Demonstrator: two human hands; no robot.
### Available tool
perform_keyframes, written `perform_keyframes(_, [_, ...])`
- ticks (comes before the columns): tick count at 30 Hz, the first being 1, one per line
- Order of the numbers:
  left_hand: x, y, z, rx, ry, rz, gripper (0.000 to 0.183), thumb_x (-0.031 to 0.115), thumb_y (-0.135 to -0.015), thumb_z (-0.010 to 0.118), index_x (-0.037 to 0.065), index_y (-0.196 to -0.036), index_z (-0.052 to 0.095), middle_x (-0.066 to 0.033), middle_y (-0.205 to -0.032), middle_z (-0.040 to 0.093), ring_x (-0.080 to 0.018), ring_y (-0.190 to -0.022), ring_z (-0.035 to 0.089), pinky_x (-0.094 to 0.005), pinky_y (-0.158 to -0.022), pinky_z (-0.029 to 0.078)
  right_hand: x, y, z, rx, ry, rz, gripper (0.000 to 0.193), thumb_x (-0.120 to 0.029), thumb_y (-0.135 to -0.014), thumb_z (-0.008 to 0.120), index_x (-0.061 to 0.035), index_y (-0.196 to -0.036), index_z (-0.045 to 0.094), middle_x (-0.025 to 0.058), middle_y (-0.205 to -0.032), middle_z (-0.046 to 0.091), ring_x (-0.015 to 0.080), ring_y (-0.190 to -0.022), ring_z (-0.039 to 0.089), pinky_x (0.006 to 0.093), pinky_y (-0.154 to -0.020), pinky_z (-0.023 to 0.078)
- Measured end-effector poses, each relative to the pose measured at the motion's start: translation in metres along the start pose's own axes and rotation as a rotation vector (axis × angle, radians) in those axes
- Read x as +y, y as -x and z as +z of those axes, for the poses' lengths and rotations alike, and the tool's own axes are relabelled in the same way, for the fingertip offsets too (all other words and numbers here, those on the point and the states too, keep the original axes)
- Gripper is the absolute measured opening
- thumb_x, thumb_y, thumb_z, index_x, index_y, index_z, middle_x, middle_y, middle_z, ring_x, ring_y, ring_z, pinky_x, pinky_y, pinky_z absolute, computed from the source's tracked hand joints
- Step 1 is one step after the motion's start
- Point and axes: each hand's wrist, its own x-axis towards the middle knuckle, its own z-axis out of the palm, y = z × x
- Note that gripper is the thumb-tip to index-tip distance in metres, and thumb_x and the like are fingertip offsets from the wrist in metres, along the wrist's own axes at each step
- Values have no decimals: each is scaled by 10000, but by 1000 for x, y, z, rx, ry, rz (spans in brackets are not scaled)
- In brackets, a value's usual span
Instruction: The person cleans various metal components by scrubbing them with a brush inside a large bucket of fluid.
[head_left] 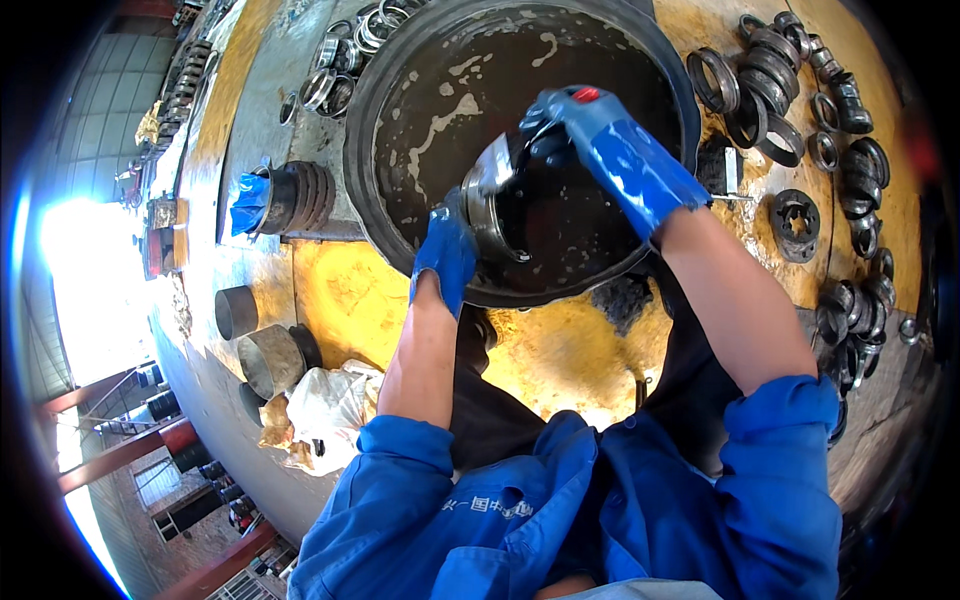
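Observation:
My left hand (448,245), in a blue rubber glove, grips a shiny metal ring (486,222) by its left side and holds it tilted over a round black tub (358,150) of dark liquid. My right hand (565,122), in a wet blue glove with a red patch, is closed around a flat hand tool (492,166). The tool's pale, blurred end meets the ring's upper edge; I cannot tell whether it is a brush or a scraper. Pale foam streaks float on the liquid.
Dark metal rings (770,75) lie in groups on the right, beside a slotted round part (795,225). Shiny rings (325,90) sit at the upper left. Stacked rings with blue cloth (285,198), short cylinders (270,360) and a white plastic bag (335,405) stand left.

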Motion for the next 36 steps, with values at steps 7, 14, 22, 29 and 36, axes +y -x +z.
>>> perform_keyframes(7, [-3,-22,-3,-34,-337,158,385,236,-1087,449,54,-1405,563,-100,-1323,617,-213,-1214,565,-304,-1074,406,-5,0,-4,202,-29,6,247,-265,-986,642,-27,-1008,704,87,-862,759,178,-629,726,313,-546,594])
perform_keyframes(14, [7,-3,35,99,-993,350,330,179,-1059,468,30,-1314,617,-149,-1171,684,-239,-1079,630,-332,-970,485,-1,33,16,53,100,-21,315,-321,-1008,630,-15,-1004,705,67,-820,747,150,-598,701,290,-524,568])
perform_keyframes(22, [14,21,56,103,-1251,481,307,101,-1002,530,29,-1279,640,-222,-1184,693,-351,-1117,656,-402,-946,514,-12,57,29,-62,258,15,332,-328,-1011,623,-13,-989,726,80,-811,746,143,-559,684,261,-485,530])
perform_keyframes(29, [9,-3,37,59,-1047,328,324,164,-1057,469,31,-1317,609,-169,-1203,691,-272,-1108,647,-361,-967,492,-15,10,27,146,257,-38,315,-309,-1017,602,-13,-1044,705,77,-874,765,165,-632,719,298,-546,576])
perform_keyframes(36, [-2,-7,32,57,-761,203,402,293,-1119,373,54,-1387,556,-91,-1297,641,-199,-1141,585,-279,-1027,436,12,-31,-3,222,77,29,316,-338,-990,653,-27,-1014,701,83,-900,764,178,-684,734,305,-594,593])
